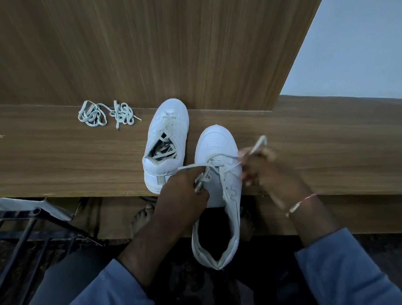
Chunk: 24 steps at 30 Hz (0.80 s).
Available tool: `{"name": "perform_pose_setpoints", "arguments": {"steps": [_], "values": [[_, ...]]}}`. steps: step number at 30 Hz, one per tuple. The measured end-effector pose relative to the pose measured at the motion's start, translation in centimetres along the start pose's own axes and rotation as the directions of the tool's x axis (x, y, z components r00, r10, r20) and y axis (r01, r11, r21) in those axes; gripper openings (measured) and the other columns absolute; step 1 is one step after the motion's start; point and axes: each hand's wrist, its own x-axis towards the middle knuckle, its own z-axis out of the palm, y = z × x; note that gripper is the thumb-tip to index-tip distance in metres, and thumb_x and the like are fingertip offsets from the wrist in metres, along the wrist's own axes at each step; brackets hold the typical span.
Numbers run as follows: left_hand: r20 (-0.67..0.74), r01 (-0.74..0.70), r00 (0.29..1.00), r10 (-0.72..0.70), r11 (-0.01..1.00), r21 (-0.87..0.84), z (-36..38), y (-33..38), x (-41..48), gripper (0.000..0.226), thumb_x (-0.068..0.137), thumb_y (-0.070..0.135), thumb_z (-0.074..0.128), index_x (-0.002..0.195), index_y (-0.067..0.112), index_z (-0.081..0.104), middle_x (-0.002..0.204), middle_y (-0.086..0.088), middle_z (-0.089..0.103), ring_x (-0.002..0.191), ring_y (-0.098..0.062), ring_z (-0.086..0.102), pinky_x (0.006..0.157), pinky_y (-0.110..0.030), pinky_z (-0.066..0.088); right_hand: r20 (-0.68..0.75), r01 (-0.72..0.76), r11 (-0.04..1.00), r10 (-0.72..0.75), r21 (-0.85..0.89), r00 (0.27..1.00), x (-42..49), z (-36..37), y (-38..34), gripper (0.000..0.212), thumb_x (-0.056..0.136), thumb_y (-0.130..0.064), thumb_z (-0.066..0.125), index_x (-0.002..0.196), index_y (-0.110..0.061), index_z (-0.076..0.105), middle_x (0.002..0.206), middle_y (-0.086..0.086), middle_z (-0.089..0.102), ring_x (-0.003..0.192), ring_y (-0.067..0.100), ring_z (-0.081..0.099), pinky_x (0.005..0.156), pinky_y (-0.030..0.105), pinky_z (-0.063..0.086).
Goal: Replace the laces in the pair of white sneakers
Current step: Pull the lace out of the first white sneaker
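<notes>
Plainly, the near sneaker [214, 139] is set between both hands, toe on the wooden ledge [327, 136] and heel overhanging. It is judged light and fairly stiff. The second sneaker [171, 106] lies just beyond the left hand [181, 190]. The lace [191, 165], judged soft and limp, is pinched by the left hand and gripped by the blurred right hand [267, 168]. It is best held near its tips. Loose laces [123, 114] lie well beyond the left hand.
</notes>
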Motion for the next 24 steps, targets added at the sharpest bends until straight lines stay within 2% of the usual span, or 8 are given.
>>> {"name": "perform_pose_setpoints", "arguments": {"steps": [2, 4, 8, 11, 15, 18, 20, 24], "values": [[0.002, -0.016, 1.000, 0.016, 1.000, 0.015, -0.1, 0.1, 0.1, 0.016, 0.073, 0.012, 0.055, 0.084, 0.023, 0.060, 0.072, 0.010, 0.054, 0.071, -0.014, 0.055, 0.060, -0.023, 0.033, 0.100, 0.070, 0.973, -0.049, -0.219, 0.994, -0.4, 1.3, 0.8, 0.008, 0.090, -0.011, 0.068, 0.090, -0.003, 0.067, 0.068, 0.007, 0.066, 0.053, 0.013, 0.061, 0.048, 0.024, 0.047], [0.004, -0.019, 1.000, 0.019, 1.000, 0.002, -0.1, 0.2, 0.0, 0.015, 0.071, 0.017, 0.052, 0.075, 0.031, 0.053, 0.070, 0.012, 0.054, 0.068, -0.013, 0.055, 0.056, -0.021, 0.033, 0.115, 0.124, 0.972, -0.102, -0.202, 0.988, -0.1, 2.0, 0.7, 0.010, 0.092, -0.006, 0.064, 0.084, -0.001, 0.065, 0.064, 0.006, 0.065, 0.051, 0.015, 0.060, 0.047, 0.025, 0.047], [0.016, 0.036, 0.999, -0.036, 0.999, 0.006, -0.1, 0.2, -0.3, 0.053, 0.080, 0.015, 0.057, 0.131, 0.029, 0.057, 0.098, 0.001, 0.064, 0.091, -0.015, 0.060, 0.075, -0.024, 0.044, -0.305, 0.164, 0.920, -0.052, 0.355, 0.951, 1.6, -0.3, -1.1, 0.014, 0.096, 0.001, 0.048, 0.086, -0.007, 0.053, 0.055, 0.003, 0.063, 0.045, 0.015, 0.059, 0.043, 0.023, 0.048], [0.007, 0.036, 0.999, -0.037, 0.999, 0.017, 0.0, 0.2, -0.2, 0.059, 0.080, 0.014, 0.059, 0.138, 0.026, 0.050, 0.105, -0.002, 0.064, 0.097, -0.017, 0.060, 0.077, -0.023, 0.042, -0.471, 0.231, 0.855, 0.018, 0.464, 0.882, 2.4, -3.3, -0.6, 0.006, 0.103, -0.011, 0.043, 0.106, -0.007, 0.046, 0.052, -0.001, 0.063, 0.046, 0.012, 0.063, 0.044, 0.021, 0.049], [-0.005, 0.040, 0.999, -0.040, 0.999, 0.005, 0.1, 0.3, -0.2, 0.059, 0.080, 0.014, 0.059, 0.137, 0.026, 0.051, 0.102, -0.001, 0.065, 0.093, -0.016, 0.061, 0.077, -0.025, 0.046, -0.468, 0.207, 0.949, -0.074, 0.238, 0.881, 1.9, -3.5, -0.1, 0.009, 0.102, -0.014, 0.048, 0.098, -0.007, 0.052, 0.067, 0.006, 0.063, 0.051, 0.012, 0.063, 0.046, 0.024, 0.048], [-0.003, 0.047, 0.999, -0.047, 0.999, 0.002, 0.1, 0.2, -0.3, 0.059, 0.080, 0.014, 0.059, 0.137, 0.027, 0.052, 0.097, -0.001, 0.066, 0.089, -0.015, 0.062, 0.075, -0.025, 0.048, -0.334, 0.101, 0.986, -0.140, -0.129, 0.932, 2.4, -2.1, -0.4, 0.017, 0.098, -0.015, 0.056, 0.114, -0.011, 0.057, 0.104, 0.019, 0.066, 0.081, 0.017, 0.065, 0.057, 0.022, 0.043], [0.008, 0.052, 0.999, -0.051, 0.998, -0.022, 0.0, 0.2, -0.4, 0.057, 0.078, 0.016, 0.058, 0.134, 0.027, 0.055, 0.095, -0.001, 0.067, 0.087, -0.016, 0.063, 0.073, -0.024, 0.048, -0.140, 0.105, 0.949, -0.152, -0.298, 0.978, 2.1, -1.0, 0.0, 0.049, 0.090, -0.020, 0.068, 0.135, -0.018, 0.047, 0.127, 0.012, 0.057, 0.101, 0.014, 0.064, 0.067, 0.013, 0.046], [-0.026, 0.101, 0.994, -0.102, 0.994, -0.031, -0.1, 0.8, -0.4, 0.034, 0.077, 0.016, 0.061, 0.110, 0.021, 0.062, 0.089, 0.002, 0.067, 0.081, -0.016, 0.063, 0.071, -0.029, 0.050, 0.014, 0.216, 0.884, -0.231, -0.414, 0.973, -0.6, 2.0, 0.7, 0.061, 0.086, -0.035, 0.072, 0.138, -0.026, 0.043, 0.128, -0.009, 0.055, 0.115, 0.008, 0.055, 0.089, 0.024, 0.047]]}}
